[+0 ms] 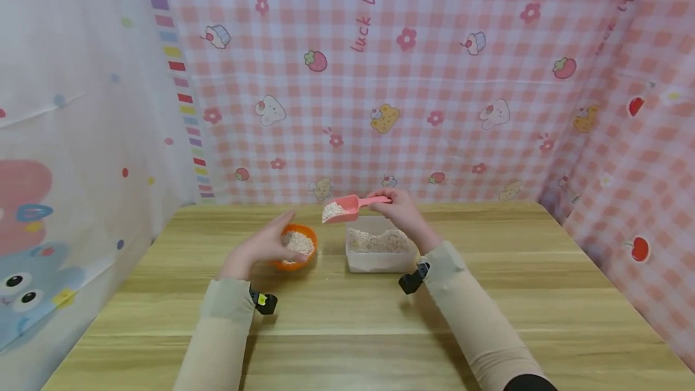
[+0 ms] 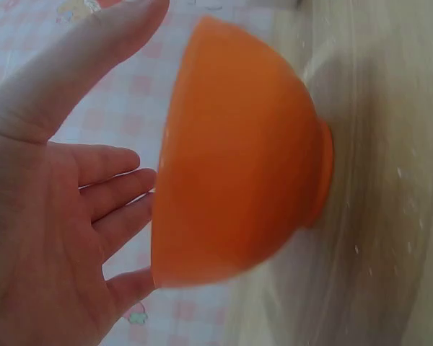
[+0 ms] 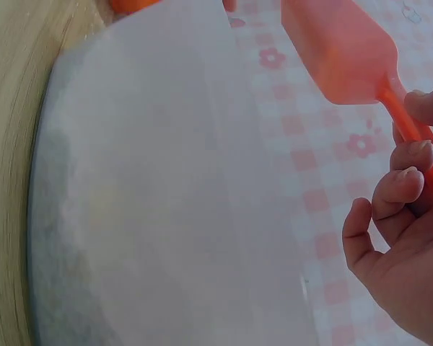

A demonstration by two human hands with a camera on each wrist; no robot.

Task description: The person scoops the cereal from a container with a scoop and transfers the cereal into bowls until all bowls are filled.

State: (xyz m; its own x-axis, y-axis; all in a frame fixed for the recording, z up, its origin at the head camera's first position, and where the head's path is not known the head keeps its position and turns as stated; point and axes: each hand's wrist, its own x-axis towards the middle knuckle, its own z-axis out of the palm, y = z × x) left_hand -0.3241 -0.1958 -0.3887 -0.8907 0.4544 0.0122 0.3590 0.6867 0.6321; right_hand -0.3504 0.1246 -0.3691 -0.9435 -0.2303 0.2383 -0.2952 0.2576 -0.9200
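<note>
My right hand (image 1: pixel 402 210) grips the handle of a pink scoop (image 1: pixel 350 207), held above the back left of a white tub. Pale flakes, perhaps oats, lie in the scoop's front. In the right wrist view, the thumb and fingers (image 3: pixel 404 180) curl round the handle. The white tub (image 1: pixel 380 262) holds more of the flakes. To its left stands an orange bowl (image 1: pixel 313 236), upright on the table and partly filled with flakes. Above its left side hovers my left hand (image 1: pixel 264 245), fingers spread and holding nothing; the left wrist view shows its fingertips close to the bowl's rim (image 2: pixel 234 158).
Wooden table (image 1: pixel 347 330) under everything. A pink checked curtain (image 1: pixel 347 89) hangs behind and on the right, a white printed one (image 1: pixel 98 107) on the left. Each wrist wears a small black camera, the left one (image 1: pixel 265 303) close to the tabletop.
</note>
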